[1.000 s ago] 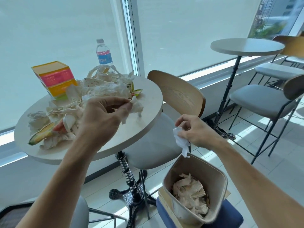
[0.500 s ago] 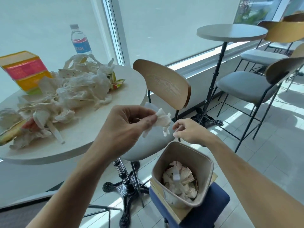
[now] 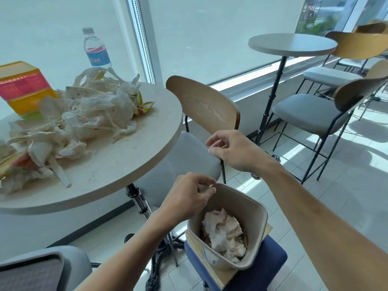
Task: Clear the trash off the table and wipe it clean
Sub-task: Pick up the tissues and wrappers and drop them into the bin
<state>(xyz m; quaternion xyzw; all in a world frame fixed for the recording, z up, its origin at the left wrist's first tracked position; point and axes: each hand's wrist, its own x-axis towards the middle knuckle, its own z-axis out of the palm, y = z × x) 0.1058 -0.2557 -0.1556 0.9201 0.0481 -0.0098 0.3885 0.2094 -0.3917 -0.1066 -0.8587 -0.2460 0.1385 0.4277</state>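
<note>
Crumpled white paper and plastic trash (image 3: 84,122) lies heaped on the round beige table (image 3: 130,164), spreading from beside the yellow and pink carton (image 3: 23,89) at the table's far left toward its middle, with a clear plastic water bottle (image 3: 95,51) standing behind the heap and a white stick-like scrap (image 3: 59,173) at its near edge. The tan plastic waste bin (image 3: 252,211), which sits on a blue padded stool (image 3: 270,267) just beside the table's base, already holds a wad of white tissue. The step in hand looks to be the dropping of trash into the bin, 1 piece at a time; most of the heap remains, and wiping has not begun. The left hand (image 3: 189,196) hangs over the bin's near rim, wrist bent downward, its fingers (image 3: 206,189) loosely curled and narrow, with no scrap visible between them. The right hand (image 3: 233,150) hovers above the bin and beside the table's edge, fingers half curled and holding nothing, forearm stretched in from the lower right. The next move likely calls for a reach to the heap for another handful, carried across to the bin without shedding loose pieces on the floor.
</note>
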